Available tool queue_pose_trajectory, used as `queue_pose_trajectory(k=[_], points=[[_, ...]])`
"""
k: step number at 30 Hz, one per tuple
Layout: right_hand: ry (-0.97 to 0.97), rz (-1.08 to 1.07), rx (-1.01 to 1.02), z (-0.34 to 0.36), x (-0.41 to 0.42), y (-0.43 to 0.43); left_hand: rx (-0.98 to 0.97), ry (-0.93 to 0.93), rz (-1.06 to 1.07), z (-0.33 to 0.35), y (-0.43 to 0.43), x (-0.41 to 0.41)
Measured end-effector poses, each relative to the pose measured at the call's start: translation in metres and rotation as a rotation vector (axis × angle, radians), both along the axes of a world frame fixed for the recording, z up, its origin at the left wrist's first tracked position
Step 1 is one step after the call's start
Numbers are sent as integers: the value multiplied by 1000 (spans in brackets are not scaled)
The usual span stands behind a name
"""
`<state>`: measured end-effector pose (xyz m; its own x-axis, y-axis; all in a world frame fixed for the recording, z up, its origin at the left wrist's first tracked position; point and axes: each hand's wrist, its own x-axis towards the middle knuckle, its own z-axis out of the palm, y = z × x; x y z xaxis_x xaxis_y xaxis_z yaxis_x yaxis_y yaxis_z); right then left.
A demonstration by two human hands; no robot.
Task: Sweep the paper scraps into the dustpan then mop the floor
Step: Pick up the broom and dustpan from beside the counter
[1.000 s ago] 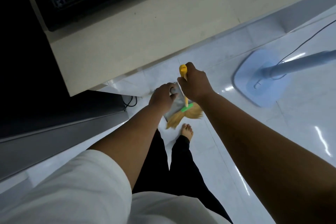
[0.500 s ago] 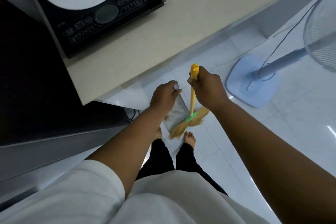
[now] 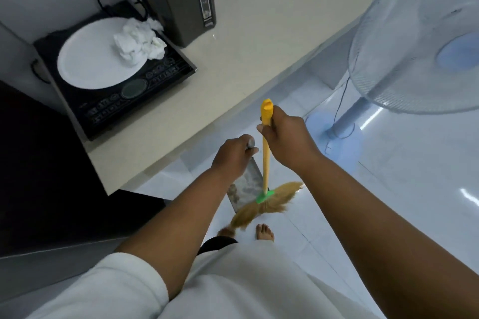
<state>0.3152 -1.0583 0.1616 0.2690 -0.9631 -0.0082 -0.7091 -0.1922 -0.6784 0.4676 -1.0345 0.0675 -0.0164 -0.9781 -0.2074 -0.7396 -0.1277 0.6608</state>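
Note:
My right hand [image 3: 285, 137] grips the yellow handle of a small broom [image 3: 266, 160]. The broom's straw bristles [image 3: 264, 206] hang from a green collar down near the white tiled floor [image 3: 388, 202]. My left hand [image 3: 233, 156] holds the handle end of a grey metal dustpan [image 3: 246, 185], which hangs just left of the broom handle. The pan's face looks dusty. The bristles cover the pan's lower edge. No paper scraps show on the floor. My bare feet [image 3: 265, 232] stand below the bristles.
A pale counter [image 3: 233, 65] runs along the left with a black induction cooker [image 3: 134, 90], a white plate [image 3: 96, 59] holding crumpled tissue, and a dark appliance [image 3: 186, 0]. A standing fan [image 3: 420, 41] with a blue base [image 3: 342, 145] and cord stands at the right.
My view has risen and tilted up, showing more of the counter and the fan head. Both hands, broom and dustpan have come up higher from the floor together.

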Motion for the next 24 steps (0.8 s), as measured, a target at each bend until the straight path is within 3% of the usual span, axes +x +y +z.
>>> queue_pose_trajectory(k=[16, 18, 24], points=[[26, -536, -1, 40, -40, 82, -68, 56, -563, 45, -1, -58], [19, -700, 7, 44, -53, 116, -56, 79, -732, 45, 13, -82], [0, -934, 25, 55, -77, 188, -24, 148, -947, 48, 56, -128]])
